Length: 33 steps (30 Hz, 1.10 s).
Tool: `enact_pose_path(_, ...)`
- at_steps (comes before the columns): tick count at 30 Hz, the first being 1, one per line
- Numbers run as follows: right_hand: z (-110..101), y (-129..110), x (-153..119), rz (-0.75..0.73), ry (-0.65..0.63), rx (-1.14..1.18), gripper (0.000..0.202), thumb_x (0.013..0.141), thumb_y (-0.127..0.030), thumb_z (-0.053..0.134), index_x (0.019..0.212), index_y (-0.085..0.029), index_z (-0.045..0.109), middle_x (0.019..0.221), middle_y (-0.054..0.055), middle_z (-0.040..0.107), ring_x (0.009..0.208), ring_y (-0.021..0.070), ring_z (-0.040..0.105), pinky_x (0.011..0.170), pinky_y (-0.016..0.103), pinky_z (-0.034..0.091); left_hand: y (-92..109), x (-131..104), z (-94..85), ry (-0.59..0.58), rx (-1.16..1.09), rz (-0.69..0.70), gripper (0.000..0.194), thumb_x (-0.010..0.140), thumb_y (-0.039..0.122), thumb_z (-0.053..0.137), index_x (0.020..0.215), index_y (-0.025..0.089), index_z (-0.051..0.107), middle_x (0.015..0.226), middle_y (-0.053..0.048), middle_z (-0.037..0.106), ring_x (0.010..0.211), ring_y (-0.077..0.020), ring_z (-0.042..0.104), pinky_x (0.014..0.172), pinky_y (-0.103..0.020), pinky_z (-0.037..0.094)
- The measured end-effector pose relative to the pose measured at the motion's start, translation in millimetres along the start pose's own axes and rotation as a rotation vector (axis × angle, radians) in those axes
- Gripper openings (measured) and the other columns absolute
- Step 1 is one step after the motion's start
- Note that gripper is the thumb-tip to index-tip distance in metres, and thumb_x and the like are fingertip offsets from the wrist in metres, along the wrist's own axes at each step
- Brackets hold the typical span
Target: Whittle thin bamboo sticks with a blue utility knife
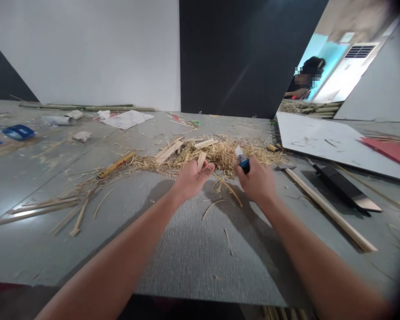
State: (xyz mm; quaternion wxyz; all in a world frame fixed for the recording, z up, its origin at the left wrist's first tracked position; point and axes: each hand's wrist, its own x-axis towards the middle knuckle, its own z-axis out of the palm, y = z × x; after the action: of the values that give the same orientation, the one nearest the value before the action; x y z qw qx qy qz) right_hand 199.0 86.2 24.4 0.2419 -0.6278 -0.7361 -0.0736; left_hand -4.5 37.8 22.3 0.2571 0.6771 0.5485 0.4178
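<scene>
My left hand (192, 180) is closed around a short pale strip of wood or bamboo (202, 161), its end poking up past the fingers. To its right, my right hand (257, 180) grips a blue utility knife (243, 163) with the pale blade end pointing up and away from me. The two hands are apart, and the knife does not touch the strip. Just beyond both lies a heap of straw-like shavings (220, 153). Several flat pale strips (169, 152) rest on the heap's left side.
Left are a yellow stick (116, 164), loose sticks (46, 206) and a blue-capped plastic bottle (18, 132). Right lie a long wooden-handled tool (330, 209), a black flat object (348, 189) and a white board (320, 138). A person (306, 80) appears in the opening behind.
</scene>
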Motion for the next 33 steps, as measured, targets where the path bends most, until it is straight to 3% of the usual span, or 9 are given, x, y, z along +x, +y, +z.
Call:
enact_pose_path(5,-1,-24,-20,-0.279,-0.078,0.027,0.037,0.090,-0.053,0.042,0.095,-0.020,0.056,0.076,0.007,0.068,0.062,0.0206,0.057,0.053,0.029,0.019,3,-6,9.0,-0.112,-0.114,-0.086,0.046,0.083,0.060,0.050,0.101,0.018,0.050,0.071,0.002,0.049,0.060,-0.0107,0.045,0.057,-0.025,0.036)
enact_pose_path(12,-1,-26,-26,-0.457,-0.218,-0.008,0.029,0.089,-0.045,0.044,0.094,-0.020,0.055,0.078,0.005,0.068,0.062,0.0189,0.059,0.053,0.029,0.019,3,-10,12.6,-0.190,-0.114,-0.005,0.038,0.086,0.055,0.050,0.098,0.019,0.045,0.084,-0.003,0.057,0.075,-0.0155,0.052,0.070,-0.031,0.042)
enact_pose_path(16,-1,-26,-25,-0.483,-0.210,0.005,0.029,0.089,-0.046,0.043,0.090,-0.019,0.054,0.077,0.005,0.068,0.062,0.0188,0.059,0.053,0.029,0.020,7,-11,10.5,-0.176,-0.040,0.008,0.031,0.089,0.050,0.047,0.096,0.020,0.044,0.084,-0.003,0.058,0.077,-0.0171,0.053,0.072,-0.033,0.042)
enact_pose_path(22,-6,-27,-25,-0.500,-0.228,0.001,0.027,0.088,-0.044,0.043,0.088,-0.019,0.054,0.077,0.006,0.068,0.063,0.0188,0.060,0.054,0.030,0.021,13,-15,6.5,-0.166,0.115,0.016,0.031,0.088,0.051,0.046,0.098,0.022,0.043,0.074,-0.001,0.056,0.066,-0.0169,0.052,0.061,-0.031,0.038)
enact_pose_path(27,-7,-26,-25,-0.513,-0.239,-0.001,0.026,0.086,-0.043,0.043,0.084,-0.020,0.055,0.075,0.005,0.068,0.065,0.0193,0.061,0.054,0.030,0.023,17,-17,4.2,-0.153,0.239,0.055,0.031,0.088,0.050,0.046,0.099,0.021,0.043,0.078,-0.003,0.059,0.066,-0.0176,0.054,0.058,-0.030,0.035)
enact_pose_path(33,-10,-26,-23,-0.451,-0.205,-0.075,0.030,0.085,-0.048,0.043,0.086,-0.023,0.059,0.074,0.004,0.069,0.063,0.0204,0.060,0.052,0.030,0.018,17,-17,6.9,-0.128,0.300,0.079,0.037,0.089,0.052,0.043,0.104,0.018,0.046,0.075,-0.004,0.061,0.064,-0.0190,0.055,0.055,-0.029,0.033)
